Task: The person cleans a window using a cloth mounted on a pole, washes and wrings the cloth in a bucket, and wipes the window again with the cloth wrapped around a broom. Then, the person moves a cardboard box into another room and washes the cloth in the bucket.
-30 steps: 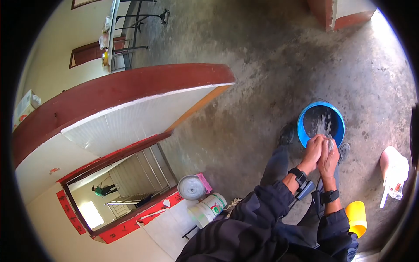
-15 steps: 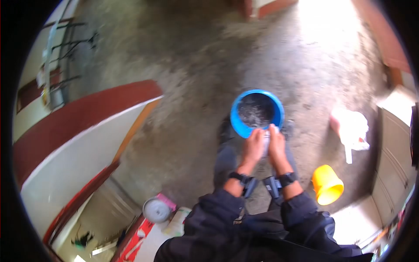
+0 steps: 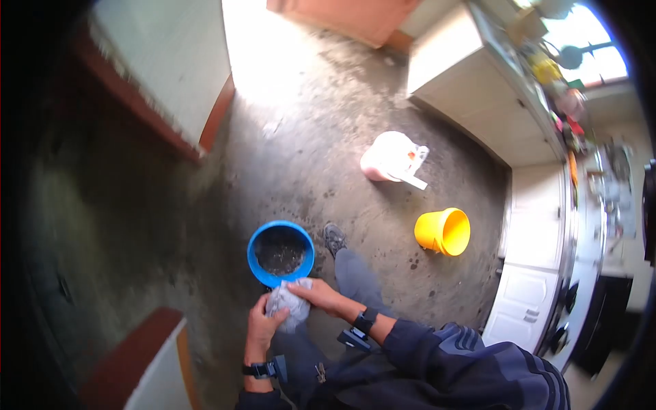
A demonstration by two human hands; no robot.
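A crumpled grey-white cloth is held between both hands at the near rim of a blue bucket. My left hand grips its left side, fingers curled round it. From the right, my right hand pinches its upper edge. Dark liquid with pale specks lies inside the bucket. The bucket stands on the concrete floor, just beyond my hands.
A yellow bucket lies tilted on the floor at the right. Beyond it sits a pinkish container with a white bag. White cabinets line the right side; a low wall rises at lower left. A shoe is beside the blue bucket.
The view has swung right, bringing the cabinets in and moving the buckets leftward in the picture. The hands have drawn apart slightly, and the cloth between them now shows more spread out.
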